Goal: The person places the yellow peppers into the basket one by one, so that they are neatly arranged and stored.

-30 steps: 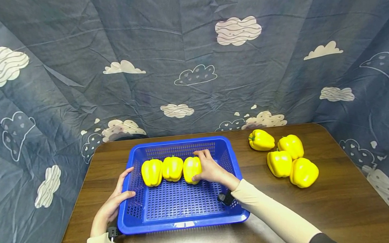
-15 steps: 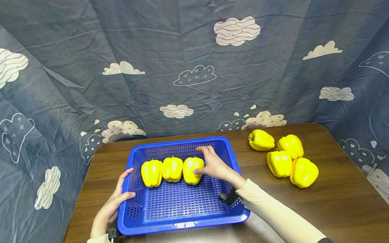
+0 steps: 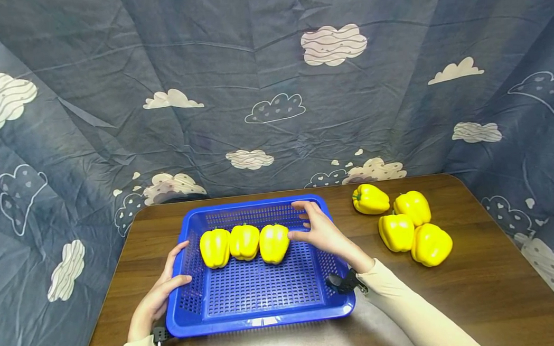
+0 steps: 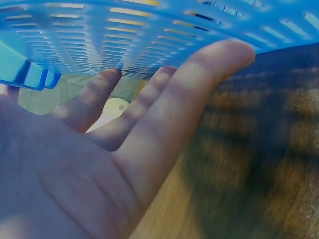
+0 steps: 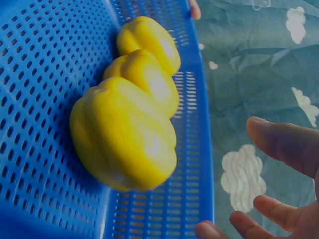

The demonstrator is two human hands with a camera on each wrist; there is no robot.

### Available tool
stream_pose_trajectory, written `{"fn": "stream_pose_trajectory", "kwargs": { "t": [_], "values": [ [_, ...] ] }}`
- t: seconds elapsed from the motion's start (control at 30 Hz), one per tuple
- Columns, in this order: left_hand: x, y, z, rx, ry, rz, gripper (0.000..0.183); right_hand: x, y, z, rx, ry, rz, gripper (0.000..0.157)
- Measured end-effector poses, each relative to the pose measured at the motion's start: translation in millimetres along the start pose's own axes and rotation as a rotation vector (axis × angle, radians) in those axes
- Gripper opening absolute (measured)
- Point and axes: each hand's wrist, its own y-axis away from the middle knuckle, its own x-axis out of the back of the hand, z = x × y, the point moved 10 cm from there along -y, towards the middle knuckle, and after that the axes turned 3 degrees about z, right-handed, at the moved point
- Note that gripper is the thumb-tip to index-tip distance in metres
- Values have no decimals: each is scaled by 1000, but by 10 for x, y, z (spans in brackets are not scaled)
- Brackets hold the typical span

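1. Right hand (image 3: 322,232) holds nothing, thumb and fingers spread, just beside the end of three glossy yellow bell peppers (image 3: 245,242) lined up inside the blue perforated plastic basket (image 3: 262,321).
2. Left hand (image 3: 159,292), fingers loosely extended, touches the basket's left rim.
3. Four more yellow peppers (image 3: 398,230) cluster on the brown wood-grain desk (image 3: 484,287).
4. Brushing the nearest pepper could skew the row; a left-hand push could slide the basket.
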Motion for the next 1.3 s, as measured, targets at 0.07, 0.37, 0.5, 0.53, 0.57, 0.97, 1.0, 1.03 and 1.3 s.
{"fn": "stream_pose_trajectory", "kwargs": {
  "t": [0.07,0.37,0.5,0.53,0.57,0.97,1.0,1.03,1.3],
  "values": [
    [3,2,0,-3,4,1,73,65,42,5,6,-16,12,68],
    [11,6,9,-18,14,-3,72,341,221,104,21,-96,75,65],
    [5,4,11,-20,15,-13,72,484,308,140,17,-122,92,65],
    [7,4,9,-17,12,-12,72,520,334,141,16,-128,95,65],
    [7,5,7,-14,12,-11,72,552,356,152,12,-136,99,65],
    [2,6,4,-8,19,-11,72,805,613,267,27,-187,139,63],
    [0,4,4,-7,20,-13,72,827,638,278,34,-187,145,62],
    [0,3,4,-8,21,-13,72,849,660,292,40,-185,150,62],
    [-12,3,3,-8,11,-11,73,1051,856,372,92,-213,207,60]
  ]
}}
